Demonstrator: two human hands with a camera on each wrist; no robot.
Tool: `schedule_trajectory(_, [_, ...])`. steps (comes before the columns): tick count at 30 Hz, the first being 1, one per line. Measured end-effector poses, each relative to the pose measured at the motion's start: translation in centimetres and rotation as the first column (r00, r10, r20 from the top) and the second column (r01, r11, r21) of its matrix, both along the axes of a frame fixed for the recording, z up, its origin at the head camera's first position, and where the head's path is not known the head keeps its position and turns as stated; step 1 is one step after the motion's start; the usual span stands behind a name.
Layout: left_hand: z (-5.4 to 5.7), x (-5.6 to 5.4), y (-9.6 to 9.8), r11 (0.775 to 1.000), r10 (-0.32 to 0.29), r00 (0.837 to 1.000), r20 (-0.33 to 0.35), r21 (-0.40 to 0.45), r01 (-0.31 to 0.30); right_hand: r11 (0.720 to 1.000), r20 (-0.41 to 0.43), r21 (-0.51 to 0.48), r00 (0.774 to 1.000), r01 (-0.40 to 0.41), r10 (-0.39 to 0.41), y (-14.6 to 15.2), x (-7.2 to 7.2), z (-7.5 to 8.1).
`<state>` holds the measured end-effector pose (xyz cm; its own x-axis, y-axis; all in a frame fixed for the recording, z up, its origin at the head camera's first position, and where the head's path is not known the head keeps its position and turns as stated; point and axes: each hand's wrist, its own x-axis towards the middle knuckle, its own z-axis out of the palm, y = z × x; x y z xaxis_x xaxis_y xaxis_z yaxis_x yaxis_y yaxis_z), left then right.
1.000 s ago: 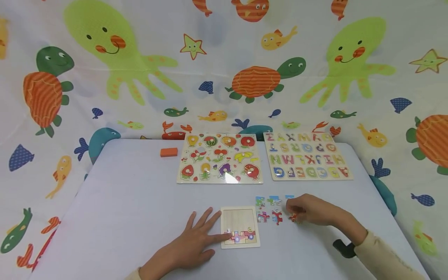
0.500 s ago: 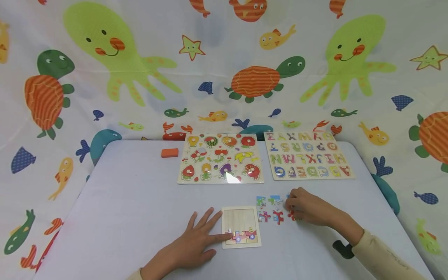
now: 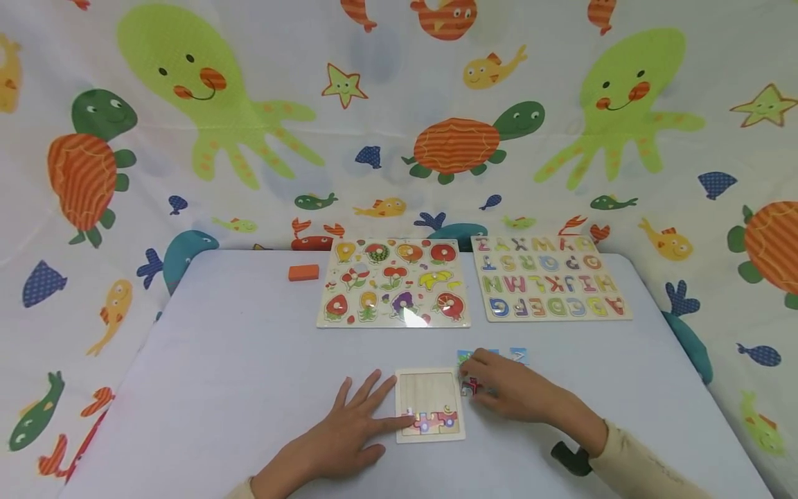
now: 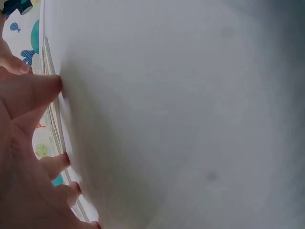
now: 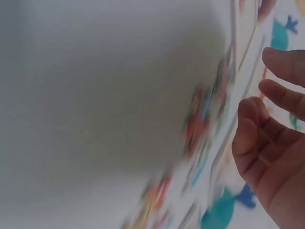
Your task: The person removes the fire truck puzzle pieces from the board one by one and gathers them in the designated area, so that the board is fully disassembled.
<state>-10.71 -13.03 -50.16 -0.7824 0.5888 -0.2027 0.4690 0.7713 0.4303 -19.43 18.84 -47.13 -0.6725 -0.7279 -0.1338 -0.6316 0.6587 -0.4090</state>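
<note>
My left hand [image 3: 343,433] lies spread at the left of a small wooden puzzle tray [image 3: 430,439]. Its index fingertip rests over the joined pink and red puzzle pieces [image 3: 429,422] along the tray's near side. In the left wrist view the left fingers [image 4: 31,93] look straight and apart. My right hand [image 3: 514,388] hovers over loose puzzle pieces right of the tray, with no piece visible between its thumb and index finger in the right wrist view. A red piece [image 3: 472,387] and a blue-topped piece [image 3: 518,355] show around it; others are partly hidden.
A fruit peg puzzle board [image 3: 430,320] and an alphabet puzzle board [image 3: 555,317] lie along the table's back. Left of them sits an orange block [image 3: 303,272]. A sea-animal cloth [image 3: 386,62] hangs behind the white table [image 3: 249,360].
My right hand has moved left, from the right-hand loose pieces to those beside the tray. The upper right piece is uncovered now. My left hand has stayed in place.
</note>
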Motion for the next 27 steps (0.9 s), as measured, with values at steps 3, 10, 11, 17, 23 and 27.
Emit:
schedule_trajectory(3, [0.1,0.0,0.0,1.000,-0.006,1.000,0.005,-0.003,0.006,0.997,0.068,-0.012,0.995,-0.074,0.075,-2.7,0.7,-0.7])
schedule_trajectory(10, [-0.1,0.0,-0.3,1.000,-0.015,1.000,0.010,0.011,0.015,0.976,0.053,-0.045,0.975,-0.212,0.214,-6.8,1.6,-2.0])
schedule_trajectory(11, [-0.1,0.0,-0.3,1.000,-0.017,1.000,0.008,0.011,0.016,0.975,0.050,-0.045,0.975,-0.216,0.218,-7.1,1.7,-2.1])
schedule_trajectory(17, [-0.3,0.0,-0.4,1.000,-0.021,1.000,-0.013,0.021,0.021,0.982,0.102,-0.058,0.977,-0.182,0.187,-7.8,2.3,-2.2])
schedule_trajectory(23, [-0.4,0.0,-0.5,0.999,-0.028,0.999,-0.022,0.032,0.028,0.988,0.167,-0.103,0.977,-0.113,0.130,-7.9,2.6,-2.4])
schedule_trajectory(27, [-0.1,0.1,-0.7,0.998,-0.034,0.999,-0.014,0.052,0.035,0.989,0.177,-0.117,0.978,-0.086,0.106,-8.0,2.7,-2.6])
